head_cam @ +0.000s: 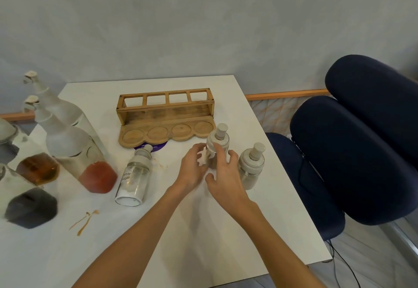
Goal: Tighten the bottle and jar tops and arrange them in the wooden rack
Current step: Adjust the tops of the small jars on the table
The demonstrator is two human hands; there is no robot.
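A wooden rack [165,115] with round seats along its front stands at the back of the white table [203,231]. In front of its right end stands a small jar [217,143] with a cream top and knob. My left hand [192,167] is at its left side and my right hand [224,174] curls round its front. Whether the left fingers grip the jar is unclear. A second jar [251,165] stands just right of my hands. A jar labelled White Sugar [134,177] stands to the left. Tall bottles with red [90,165] and amber [37,170] liquid are at the far left.
A dark blue chair [362,147] sits close against the table's right edge. A dark-bottomed bottle [29,206] stands at the left edge, and two thin wooden spoons [84,220] lie near it. A purple sticker [150,146] shows under the rack's front. Cables trail on the floor at the right.
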